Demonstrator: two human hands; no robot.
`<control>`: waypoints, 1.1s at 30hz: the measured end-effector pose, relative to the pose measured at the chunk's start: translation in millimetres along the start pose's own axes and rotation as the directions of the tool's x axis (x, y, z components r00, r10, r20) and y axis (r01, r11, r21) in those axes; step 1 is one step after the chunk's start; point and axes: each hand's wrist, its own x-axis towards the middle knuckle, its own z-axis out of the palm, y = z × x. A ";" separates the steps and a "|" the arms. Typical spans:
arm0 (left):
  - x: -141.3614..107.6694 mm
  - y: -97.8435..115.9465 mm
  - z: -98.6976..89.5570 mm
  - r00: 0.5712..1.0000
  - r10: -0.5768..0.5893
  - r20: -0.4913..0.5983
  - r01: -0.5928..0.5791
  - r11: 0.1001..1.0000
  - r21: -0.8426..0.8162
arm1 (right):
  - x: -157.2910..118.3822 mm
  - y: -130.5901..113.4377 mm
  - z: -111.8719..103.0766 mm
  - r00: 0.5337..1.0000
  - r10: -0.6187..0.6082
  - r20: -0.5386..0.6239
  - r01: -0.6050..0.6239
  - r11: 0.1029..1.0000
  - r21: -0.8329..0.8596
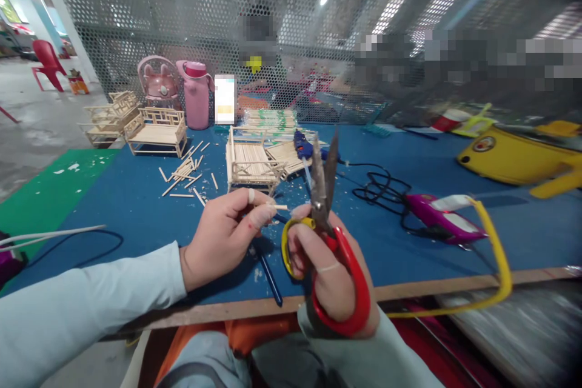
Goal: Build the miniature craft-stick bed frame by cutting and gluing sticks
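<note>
Between the thumb and fingers of my left hand [231, 233] is a short thin wooden stick [280, 207], its end pointing right. My right hand [334, 273] grips scissors [322, 209] with one red and one yellow handle loop; the blades point up and stand a little apart. Just beyond my hands sits a small bench made of wooden sticks [250, 163]. A blue glue gun [302, 144] lies behind the scissors, near a flat panel of sticks [287, 157]. Below my left hand lies a dark blue pen-like rod [271, 276], partly hidden.
Loose cut sticks [182, 173] are scattered at left, before another finished-looking stick bench [157, 130]. A pink bottle [196, 97] and lit phone [224, 100] stand at the back. A purple corded device [443, 218], black cable [379, 188] and yellow pouch [509, 154] lie at right.
</note>
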 end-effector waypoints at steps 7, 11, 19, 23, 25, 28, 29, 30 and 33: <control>-1.4 -3.9 0.2 0.989 0.062 0.133 -0.066 0.997 0.027 | 9.3 -4.1 5.8 0.997 0.029 0.067 -0.039 0.989 0.141; -4.6 -4.7 6.7 0.979 -0.163 0.124 0.181 0.970 -0.161 | 6.9 -1.6 12.3 0.996 0.049 0.070 -0.061 0.983 0.175; -9.0 0.2 6.1 0.974 -0.116 0.195 0.158 0.963 -0.216 | 6.9 1.3 20.8 0.997 0.057 -0.052 -0.049 0.988 0.146; -6.7 -2.2 4.4 0.960 -0.221 0.175 0.259 0.936 -0.238 | 8.1 4.8 12.4 0.998 0.056 0.000 -0.056 0.997 0.053; -6.4 -4.5 4.8 0.943 -0.278 0.186 0.318 0.916 -0.244 | 8.2 2.4 4.6 0.999 0.026 0.036 -0.024 0.999 -0.043; -7.7 -7.3 5.8 0.934 -0.259 0.248 0.309 0.932 -0.191 | 7.6 -8.3 -8.8 0.989 -0.065 0.136 0.089 0.981 -0.174; -8.3 -7.7 6.2 0.932 -0.250 0.261 0.300 0.938 -0.173 | 7.2 -12.6 -13.3 0.980 -0.083 0.183 0.121 0.971 -0.208; -8.8 -7.7 6.6 0.931 -0.250 0.266 0.299 0.941 -0.161 | 6.8 -16.4 -17.7 0.969 -0.091 0.232 0.147 0.959 -0.240; -9.1 -6.1 6.8 0.940 -0.267 0.212 0.303 0.939 -0.163 | 4.1 -20.9 -28.8 0.940 -0.063 0.336 0.180 0.927 -0.330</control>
